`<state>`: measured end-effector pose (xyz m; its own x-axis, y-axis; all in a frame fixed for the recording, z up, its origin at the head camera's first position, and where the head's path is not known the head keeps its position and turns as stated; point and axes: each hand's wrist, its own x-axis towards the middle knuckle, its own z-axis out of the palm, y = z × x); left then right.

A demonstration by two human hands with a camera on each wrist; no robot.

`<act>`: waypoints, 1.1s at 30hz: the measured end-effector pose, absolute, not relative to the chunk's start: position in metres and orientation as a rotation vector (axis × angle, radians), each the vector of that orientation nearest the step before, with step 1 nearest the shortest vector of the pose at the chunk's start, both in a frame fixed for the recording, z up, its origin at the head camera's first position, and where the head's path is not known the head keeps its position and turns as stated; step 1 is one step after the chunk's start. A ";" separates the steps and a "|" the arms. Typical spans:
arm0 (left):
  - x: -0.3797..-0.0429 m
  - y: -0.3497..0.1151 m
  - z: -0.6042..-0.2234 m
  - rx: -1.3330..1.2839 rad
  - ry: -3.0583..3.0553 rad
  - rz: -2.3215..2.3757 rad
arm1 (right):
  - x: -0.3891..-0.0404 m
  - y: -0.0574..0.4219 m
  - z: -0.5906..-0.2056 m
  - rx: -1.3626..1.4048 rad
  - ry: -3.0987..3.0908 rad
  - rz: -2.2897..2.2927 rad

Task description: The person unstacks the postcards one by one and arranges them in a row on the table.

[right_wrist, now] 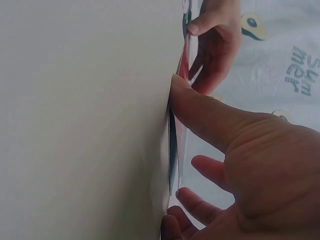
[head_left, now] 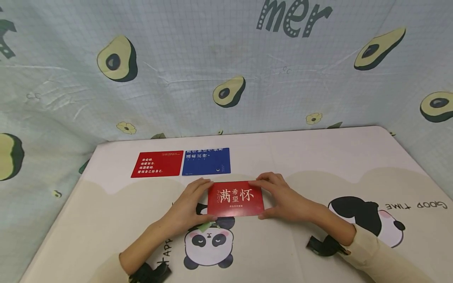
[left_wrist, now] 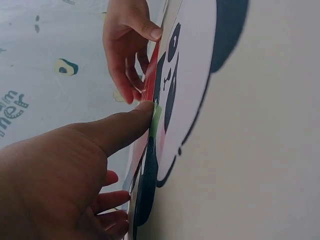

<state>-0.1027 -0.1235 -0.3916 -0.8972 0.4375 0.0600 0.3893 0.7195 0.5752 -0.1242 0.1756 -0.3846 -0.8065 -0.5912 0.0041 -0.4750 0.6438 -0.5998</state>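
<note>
Only my head view shows the blue card (head_left: 206,163). Left grip (head_left: 182,210) and right grip (head_left: 290,202) hold a red card (head_left: 235,199), fingers (head_left: 200,183) toward the desk's (head_left: 318,151) far edge.

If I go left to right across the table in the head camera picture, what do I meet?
Far red card, blue card, nearer red card, right hand, black-and-white animal print.
</note>
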 end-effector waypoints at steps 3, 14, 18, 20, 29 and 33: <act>-0.103 -0.123 -0.391 0.683 2.840 0.928 | -0.124 0.176 -0.384 -0.882 2.672 -0.910; -0.103 -0.123 -0.389 0.701 2.791 1.096 | -0.121 0.175 -0.381 -0.858 2.676 -0.869; -0.103 -0.123 -0.388 0.707 2.781 1.156 | -0.121 0.175 -0.380 -0.865 2.662 -0.849; -0.104 -0.122 -0.388 0.712 2.778 1.163 | -0.122 0.175 -0.380 -0.878 2.656 -0.838; -0.105 -0.118 -0.384 0.726 2.763 1.140 | -0.124 0.178 -0.381 -0.924 2.655 -0.797; -0.105 -0.118 -0.383 0.728 2.760 1.144 | -0.125 0.179 -0.381 -0.927 2.648 -0.791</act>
<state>-0.1051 -0.1180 -0.3827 -0.8857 0.4493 0.1167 0.4001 0.6115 0.6826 -0.1247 0.1788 -0.3813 -0.7749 -0.6312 -0.0341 -0.5092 0.6552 -0.5580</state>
